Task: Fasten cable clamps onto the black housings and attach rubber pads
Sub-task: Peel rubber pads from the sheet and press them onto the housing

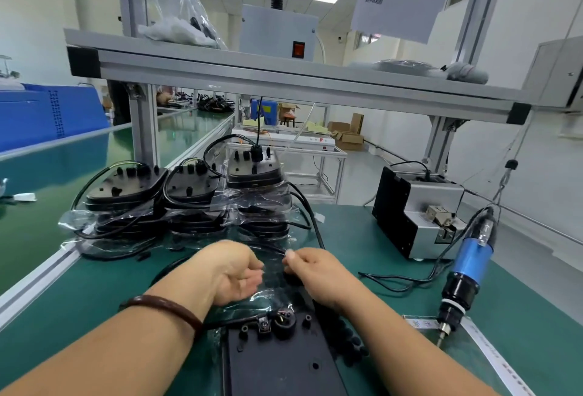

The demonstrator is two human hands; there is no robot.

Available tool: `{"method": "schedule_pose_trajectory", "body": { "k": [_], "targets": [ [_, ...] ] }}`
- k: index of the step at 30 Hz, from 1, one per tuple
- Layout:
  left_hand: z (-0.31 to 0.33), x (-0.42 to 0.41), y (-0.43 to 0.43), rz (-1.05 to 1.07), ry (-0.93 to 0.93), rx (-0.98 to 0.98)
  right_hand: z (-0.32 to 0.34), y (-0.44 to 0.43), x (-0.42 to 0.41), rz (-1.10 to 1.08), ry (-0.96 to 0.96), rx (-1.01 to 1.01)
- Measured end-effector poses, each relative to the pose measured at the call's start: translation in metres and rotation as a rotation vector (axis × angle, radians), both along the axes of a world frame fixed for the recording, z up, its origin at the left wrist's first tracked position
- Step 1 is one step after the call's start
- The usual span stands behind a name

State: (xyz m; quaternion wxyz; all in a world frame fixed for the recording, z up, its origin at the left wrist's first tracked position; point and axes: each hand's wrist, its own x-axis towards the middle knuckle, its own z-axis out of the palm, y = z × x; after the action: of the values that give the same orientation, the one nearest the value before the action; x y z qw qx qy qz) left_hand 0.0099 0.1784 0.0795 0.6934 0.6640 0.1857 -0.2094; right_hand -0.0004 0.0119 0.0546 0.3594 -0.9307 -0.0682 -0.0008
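Two bare hands are working over a green table mat [536, 332]. The left hand [233, 272], with one brown bead bracelet [167, 307] on its wrist, is curling its fingers over a crinkly clear plastic bag [268, 298]; I cannot tell if it is holding anything. The right hand [318, 275] is pinching thumb and finger tight on a black cable [271, 246] just above the gap between the hands, though that spot is blurry.

One flat black plastic housing [277, 364] is lying just below both hands, nearest the person, with small knobs sticking up at its top end; the picture edge is cutting off its bottom, and the wrists are hiding its corners. A bunch of small round black rubber pads [347, 342] is lying just beside its right edge; they are too dark and blurry to count.

Three piles of more black housings [126, 193] in clear bags are sitting at the back of the table, well past the hands; how many are in each pile is hard to see.

One blue and black electric screwdriver [467, 272] is tilting tip down at the right, and one silver and black box machine [416, 215] is sitting behind it.
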Motion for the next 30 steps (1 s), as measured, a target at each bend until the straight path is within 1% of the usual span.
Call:
{"method": "schedule_pose_trajectory", "body": {
  "k": [2, 3, 6, 10, 14, 17, 21, 27, 30],
  "targets": [
    [-0.009, -0.002, -0.003, -0.036, -0.077, 0.101, -0.004, 0.003, 0.002, -0.012, -0.087, -0.031],
    [-0.013, -0.003, -0.003, -0.043, -0.107, 0.112, -0.006, 0.005, 0.002, -0.004, -0.103, -0.025],
    [-0.016, -0.006, -0.004, -0.048, -0.148, 0.065, -0.009, 0.009, 0.003, 0.013, -0.125, -0.058],
    [-0.017, -0.008, -0.007, -0.065, -0.207, 0.055, -0.011, 0.01, 0.005, -0.018, -0.162, -0.099],
    [-0.016, -0.008, -0.01, -0.075, -0.241, 0.042, -0.012, 0.011, 0.003, -0.043, -0.156, -0.066],
    [-0.018, -0.008, -0.01, -0.087, -0.284, 0.072, -0.011, 0.011, 0.001, -0.037, -0.161, -0.041],
    [-0.02, -0.008, -0.009, -0.113, -0.404, 0.185, -0.011, 0.009, 0.001, -0.025, -0.176, -0.035],
    [-0.02, -0.01, -0.011, -0.158, -0.595, 0.457, -0.011, 0.007, 0.002, -0.022, -0.192, 0.008],
    [-0.019, -0.01, -0.011, -0.189, -0.659, 0.54, -0.013, 0.008, 0.003, -0.025, -0.199, 0.017]
  ]
}}
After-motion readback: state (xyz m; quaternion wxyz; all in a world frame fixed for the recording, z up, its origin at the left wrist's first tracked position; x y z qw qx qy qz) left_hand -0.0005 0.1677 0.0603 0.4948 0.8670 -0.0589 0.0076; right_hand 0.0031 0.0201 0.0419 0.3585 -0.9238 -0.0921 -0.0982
